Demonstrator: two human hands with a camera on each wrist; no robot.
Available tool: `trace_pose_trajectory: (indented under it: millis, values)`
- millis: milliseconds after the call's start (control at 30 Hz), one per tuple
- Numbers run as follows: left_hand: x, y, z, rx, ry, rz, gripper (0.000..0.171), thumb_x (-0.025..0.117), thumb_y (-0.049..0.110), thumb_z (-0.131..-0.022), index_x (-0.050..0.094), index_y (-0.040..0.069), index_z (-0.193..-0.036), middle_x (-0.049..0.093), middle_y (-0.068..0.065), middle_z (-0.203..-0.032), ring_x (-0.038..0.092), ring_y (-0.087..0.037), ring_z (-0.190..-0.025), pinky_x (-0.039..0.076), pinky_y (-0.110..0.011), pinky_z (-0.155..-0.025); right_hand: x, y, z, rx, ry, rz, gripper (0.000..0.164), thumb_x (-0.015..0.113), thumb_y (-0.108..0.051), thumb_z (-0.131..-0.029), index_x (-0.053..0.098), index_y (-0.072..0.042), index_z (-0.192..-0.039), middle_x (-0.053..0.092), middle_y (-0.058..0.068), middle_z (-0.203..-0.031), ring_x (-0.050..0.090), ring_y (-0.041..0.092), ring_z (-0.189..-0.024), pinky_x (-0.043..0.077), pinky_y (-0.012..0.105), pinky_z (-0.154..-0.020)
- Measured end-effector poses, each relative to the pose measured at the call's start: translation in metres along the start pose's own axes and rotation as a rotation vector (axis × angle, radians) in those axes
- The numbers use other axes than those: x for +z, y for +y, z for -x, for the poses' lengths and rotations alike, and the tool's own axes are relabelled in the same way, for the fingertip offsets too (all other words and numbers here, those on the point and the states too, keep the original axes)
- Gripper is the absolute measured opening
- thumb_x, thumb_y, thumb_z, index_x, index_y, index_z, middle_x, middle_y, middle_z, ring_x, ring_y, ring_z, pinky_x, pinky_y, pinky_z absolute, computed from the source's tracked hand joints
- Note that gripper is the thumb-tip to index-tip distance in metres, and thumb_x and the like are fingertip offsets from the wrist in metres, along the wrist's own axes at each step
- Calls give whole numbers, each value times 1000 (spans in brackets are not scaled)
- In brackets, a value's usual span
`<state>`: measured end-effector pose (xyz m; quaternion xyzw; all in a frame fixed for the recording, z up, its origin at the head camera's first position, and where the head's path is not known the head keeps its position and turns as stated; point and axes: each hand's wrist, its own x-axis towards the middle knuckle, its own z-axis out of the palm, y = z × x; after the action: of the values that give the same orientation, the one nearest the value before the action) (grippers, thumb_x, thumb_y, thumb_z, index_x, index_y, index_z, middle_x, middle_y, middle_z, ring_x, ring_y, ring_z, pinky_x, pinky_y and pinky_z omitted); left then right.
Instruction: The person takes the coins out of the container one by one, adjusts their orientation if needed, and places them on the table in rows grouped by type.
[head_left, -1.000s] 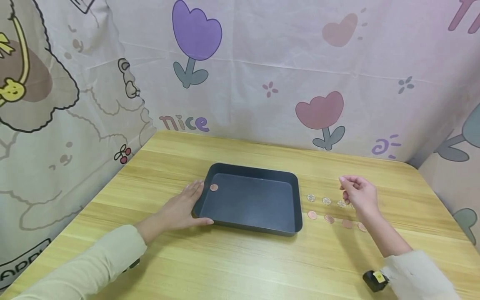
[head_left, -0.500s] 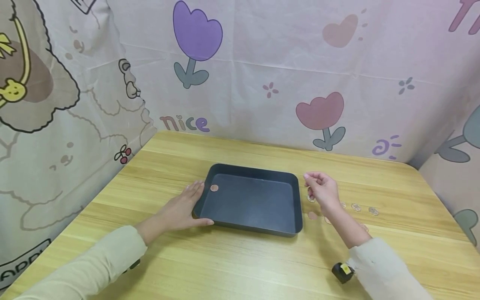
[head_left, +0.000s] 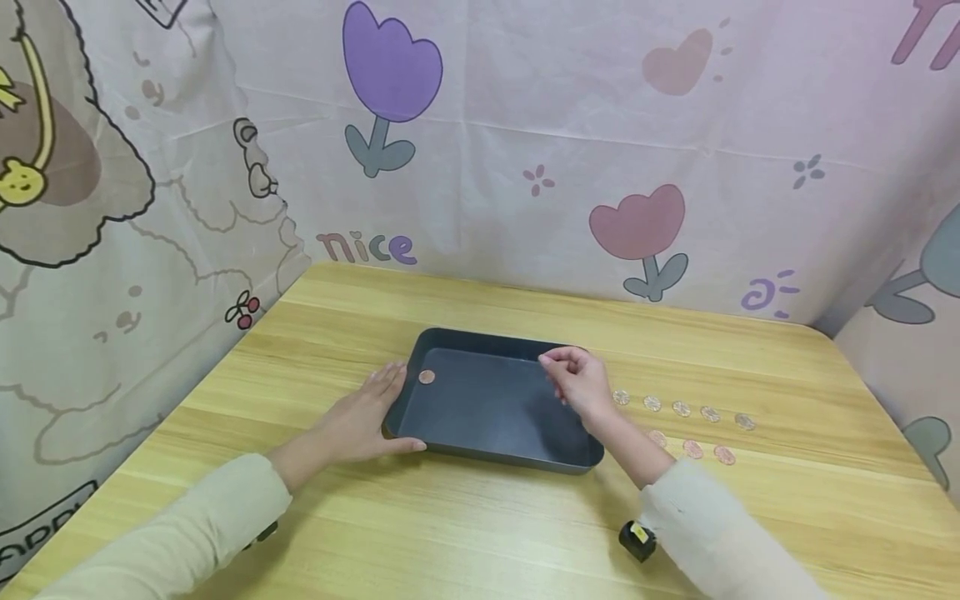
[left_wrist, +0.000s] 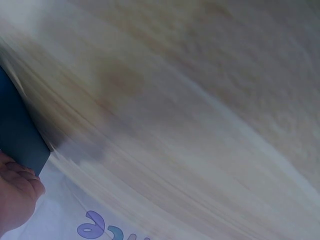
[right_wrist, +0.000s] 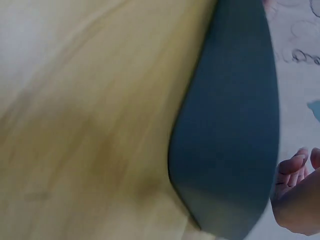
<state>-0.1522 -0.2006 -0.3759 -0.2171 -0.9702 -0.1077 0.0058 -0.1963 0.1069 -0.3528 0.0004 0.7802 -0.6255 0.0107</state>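
Observation:
A dark baking tray (head_left: 495, 455) lies on the wooden table, a copper-coloured coin (head_left: 426, 377) near its left end. My left hand (head_left: 356, 421) rests against the tray's left wall with straight fingers, its thumb spread along the front edge. In the left wrist view the left hand (left_wrist: 19, 195) touches the tray (left_wrist: 20, 132). My right hand (head_left: 581, 385) is over the tray's right part, thumb and index fingertip pinched together; the coin between them is hidden. The right wrist view shows the right hand (right_wrist: 295, 195) beyond the tray wall (right_wrist: 225, 120).
A row of silver-coloured coins (head_left: 681, 408) lies to the right of the tray. Nearer me is a row of copper-coloured coins (head_left: 692, 450), its left end covered by my right forearm. A patterned cloth (head_left: 487, 167) hangs behind the table (head_left: 450, 533).
My right hand has moved left from above the coin rows to over the tray, fingertips pinched throughout. The left hand, the tray and the coin in it have stayed in place.

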Motion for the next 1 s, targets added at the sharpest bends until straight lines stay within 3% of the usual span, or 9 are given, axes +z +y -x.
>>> trace_pose_trajectory:
  millis: [333,633,1000]
  values:
    - [3,-1,-2,10,-2,4,112,56,73,-72,23,-6,-144,22,-22,-152,21,-37,-141,30,-50,-111,41,5,-3,33,-72,-3,23,63,-13,-88,64,0,-107,54,0,-63,45,9,-47,38,19,-43]
    - [0,-3,0,-9,-8,6,111,57,72,-72,22,-5,-145,22,-21,-152,21,-38,-141,33,-51,-109,82,5,-9,-28,-163,21,30,65,-12,-87,63,3,-113,50,-5,-58,43,8,-44,37,20,-42]
    - [2,-4,-1,-7,-16,17,110,57,71,-73,21,-5,-145,22,-22,-152,21,-38,-140,35,-53,-107,113,2,-21,-20,-179,42,29,66,-9,-85,63,4,-111,47,-6,-58,42,6,-45,41,17,-47]
